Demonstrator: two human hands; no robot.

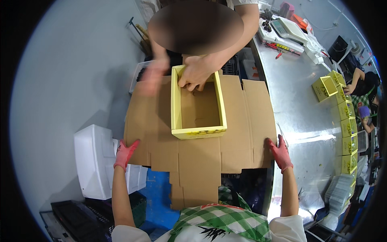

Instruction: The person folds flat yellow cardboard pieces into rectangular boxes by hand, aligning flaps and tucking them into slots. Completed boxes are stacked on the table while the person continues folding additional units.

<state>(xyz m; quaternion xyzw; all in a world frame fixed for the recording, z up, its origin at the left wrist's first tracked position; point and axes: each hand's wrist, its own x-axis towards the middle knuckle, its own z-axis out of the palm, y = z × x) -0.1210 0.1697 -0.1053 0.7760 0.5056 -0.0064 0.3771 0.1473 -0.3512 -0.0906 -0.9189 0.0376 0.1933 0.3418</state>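
A large unfolded brown cardboard box (197, 159) lies flat before me, its flaps spread to both sides and one toward me. My left hand (126, 153), in a red glove, grips its left edge. At the right edge my right hand (281, 154), gloved the same way, holds the cardboard, thumb and fingers at the rim. Some fingers are hidden under it. On the middle of the sheet stands an open yellow box (175, 103) with printing on its near wall. A person opposite has one hand (197, 72) inside its far end; the person's other hand (153, 78) is blurred.
To the right runs a metal table (298, 97) with scales (289, 30) at its far end and a row of yellow boxes (346, 135) along its right side. Another person's hand (350, 89) touches one box. Stacked clear plastic trays (338, 191) and white foam boxes (94, 161) flank me.
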